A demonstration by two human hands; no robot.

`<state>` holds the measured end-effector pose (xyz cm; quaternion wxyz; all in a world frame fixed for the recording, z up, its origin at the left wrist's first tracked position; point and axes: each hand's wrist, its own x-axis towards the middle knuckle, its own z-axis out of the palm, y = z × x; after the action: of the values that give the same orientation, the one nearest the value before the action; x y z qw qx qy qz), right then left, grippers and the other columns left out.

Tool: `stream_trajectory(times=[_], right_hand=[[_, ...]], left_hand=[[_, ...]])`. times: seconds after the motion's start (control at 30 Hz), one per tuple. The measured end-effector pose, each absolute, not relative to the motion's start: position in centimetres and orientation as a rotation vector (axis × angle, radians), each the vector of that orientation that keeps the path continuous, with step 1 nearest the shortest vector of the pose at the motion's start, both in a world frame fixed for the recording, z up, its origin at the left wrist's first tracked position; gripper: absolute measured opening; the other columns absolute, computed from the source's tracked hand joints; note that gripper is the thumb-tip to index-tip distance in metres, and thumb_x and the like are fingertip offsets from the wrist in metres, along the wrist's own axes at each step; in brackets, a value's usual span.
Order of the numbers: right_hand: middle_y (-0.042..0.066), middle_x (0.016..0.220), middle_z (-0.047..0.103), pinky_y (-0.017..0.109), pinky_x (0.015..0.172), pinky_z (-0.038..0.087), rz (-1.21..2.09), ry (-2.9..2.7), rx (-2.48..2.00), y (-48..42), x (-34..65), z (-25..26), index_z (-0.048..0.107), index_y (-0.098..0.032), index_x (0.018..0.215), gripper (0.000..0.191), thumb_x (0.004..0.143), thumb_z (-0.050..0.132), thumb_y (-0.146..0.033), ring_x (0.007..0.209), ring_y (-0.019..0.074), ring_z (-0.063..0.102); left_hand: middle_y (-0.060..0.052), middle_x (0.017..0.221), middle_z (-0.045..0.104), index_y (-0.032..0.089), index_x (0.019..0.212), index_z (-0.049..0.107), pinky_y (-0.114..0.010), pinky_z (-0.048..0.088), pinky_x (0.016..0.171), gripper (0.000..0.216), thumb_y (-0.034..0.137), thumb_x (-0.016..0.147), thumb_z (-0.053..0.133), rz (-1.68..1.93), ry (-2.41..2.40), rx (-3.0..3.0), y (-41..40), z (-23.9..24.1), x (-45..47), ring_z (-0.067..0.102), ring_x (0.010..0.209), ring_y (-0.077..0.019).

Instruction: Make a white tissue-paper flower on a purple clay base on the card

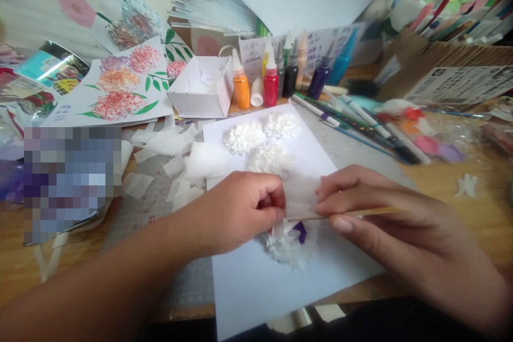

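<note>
Above a white sheet of paper (240,294), my left hand (240,208) pinches the edge of a thin, see-through piece of white tissue paper (302,192). My right hand (385,214) holds a thin wooden stick (372,212) between thumb and fingers. Its tip reaches toward my left fingertips, along the tissue's lower edge. Directly below the hands lies a ruffled white paper flower (288,251) with a small purple patch (300,232) at its top. Farther up the sheet are more ruffled white flowers (242,137), one partly hidden behind the tissue.
Loose tissue pieces (164,141) lie left of the sheet on a grey cutting mat (188,283). Behind stand a white box (200,101) and several paint bottles (271,80). Pens and brushes (360,123) lie at right, before a cardboard box (433,64). Flower pictures (120,85) lie back left.
</note>
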<state>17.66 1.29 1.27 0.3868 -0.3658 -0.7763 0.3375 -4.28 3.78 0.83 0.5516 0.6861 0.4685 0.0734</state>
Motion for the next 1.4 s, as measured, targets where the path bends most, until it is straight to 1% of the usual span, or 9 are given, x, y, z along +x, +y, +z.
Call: stream_trajectory(times=[0.1, 0.33, 0.57, 0.73, 0.9, 1.07, 1.2, 1.27, 1.4], right_hand=[[0.002, 0.088, 0.067, 0.021, 0.073, 0.055, 0.841, -1.981, -0.924, 1.2, 17.4, 1.4, 0.066, -0.025, 0.087, 0.011, 0.083, 0.061, -0.015, 0.093, 0.0163, 0.062], [0.001, 0.089, 0.066, 0.021, 0.080, 0.053, 0.838, -1.931, -0.957, 1.2, 17.3, 1.3, 0.067, -0.025, 0.087, 0.009, 0.085, 0.061, -0.018, 0.097, 0.0151, 0.060], [0.003, 0.087, 0.065, 0.023, 0.073, 0.053, 0.799, -2.039, -0.897, 1.5, 16.9, 1.2, 0.065, -0.022, 0.086, 0.009, 0.083, 0.060, -0.015, 0.090, 0.0165, 0.062], [0.006, 0.088, 0.064, 0.025, 0.071, 0.051, 0.787, -2.157, -0.842, 1.7, 16.7, 0.7, 0.066, -0.019, 0.088, 0.010, 0.085, 0.058, -0.014, 0.085, 0.0153, 0.061], [0.006, 0.088, 0.063, 0.030, 0.073, 0.049, 0.734, -2.236, -0.815, 1.4, 16.2, 0.3, 0.065, -0.020, 0.091, 0.012, 0.087, 0.056, -0.014, 0.087, 0.0173, 0.057], [0.003, 0.083, 0.065, 0.029, 0.072, 0.050, 0.883, -2.090, -0.817, 1.6, 16.4, 0.3, 0.063, -0.021, 0.088, 0.010, 0.087, 0.056, -0.014, 0.082, 0.0160, 0.060], [0.002, 0.084, 0.065, 0.030, 0.072, 0.050, 0.991, -1.861, -0.901, 2.0, 17.4, 0.6, 0.061, -0.023, 0.080, 0.010, 0.088, 0.056, -0.021, 0.082, 0.0168, 0.063], [0.002, 0.084, 0.065, 0.031, 0.073, 0.051, 0.993, -1.858, -0.907, 2.0, 17.8, 0.7, 0.061, -0.023, 0.077, 0.011, 0.088, 0.057, -0.022, 0.082, 0.0174, 0.063], [0.003, 0.081, 0.065, 0.031, 0.072, 0.052, 0.913, -1.948, -0.861, 1.9, 17.8, 0.5, 0.064, -0.023, 0.080, 0.010, 0.087, 0.058, -0.020, 0.081, 0.0177, 0.063]], left_hand=[[0.005, 0.064, 0.059, 0.020, 0.077, 0.055, -0.019, 0.037, 0.050, 0.005, 0.018, 0.079, 0.051, 0.182, 1.122, 1.658, 3.8, 0.9, -4.2, 0.052, 0.058, -0.0088], [0.005, 0.065, 0.060, 0.020, 0.078, 0.056, -0.020, 0.039, 0.049, 0.007, 0.018, 0.079, 0.050, 0.185, 1.156, 1.714, 3.8, 0.9, -4.2, 0.055, 0.058, -0.0097], [0.004, 0.066, 0.062, 0.020, 0.077, 0.056, -0.020, 0.039, 0.050, 0.006, 0.020, 0.078, 0.050, 0.178, 1.149, 1.718, 3.8, 1.0, -4.1, 0.055, 0.059, -0.0107], [0.004, 0.068, 0.064, 0.021, 0.079, 0.056, -0.021, 0.039, 0.050, 0.007, 0.020, 0.078, 0.049, 0.143, 1.129, 1.687, 3.7, 0.8, -4.2, 0.058, 0.062, -0.0120], [0.003, 0.069, 0.062, 0.020, 0.074, 0.057, -0.021, 0.036, 0.051, 0.005, 0.019, 0.074, 0.052, 0.135, 1.163, 1.788, 3.9, 0.9, -4.3, 0.056, 0.063, -0.0123], [0.003, 0.067, 0.062, 0.019, 0.075, 0.056, -0.021, 0.037, 0.051, 0.005, 0.019, 0.073, 0.051, 0.084, 1.161, 1.778, 4.1, 1.2, -4.2, 0.056, 0.062, -0.0122], [0.002, 0.067, 0.063, 0.020, 0.077, 0.056, -0.021, 0.038, 0.050, 0.007, 0.025, 0.077, 0.051, 0.063, 1.139, 1.717, 4.1, 1.1, -4.3, 0.058, 0.061, -0.0128], [0.002, 0.068, 0.063, 0.020, 0.078, 0.057, -0.021, 0.038, 0.049, 0.008, 0.026, 0.077, 0.052, 0.059, 1.143, 1.724, 4.0, 1.1, -4.4, 0.058, 0.060, -0.0126], [0.002, 0.068, 0.063, 0.020, 0.078, 0.058, -0.021, 0.037, 0.049, 0.008, 0.026, 0.077, 0.052, 0.054, 1.149, 1.742, 4.1, 1.1, -4.4, 0.057, 0.059, -0.0124]])
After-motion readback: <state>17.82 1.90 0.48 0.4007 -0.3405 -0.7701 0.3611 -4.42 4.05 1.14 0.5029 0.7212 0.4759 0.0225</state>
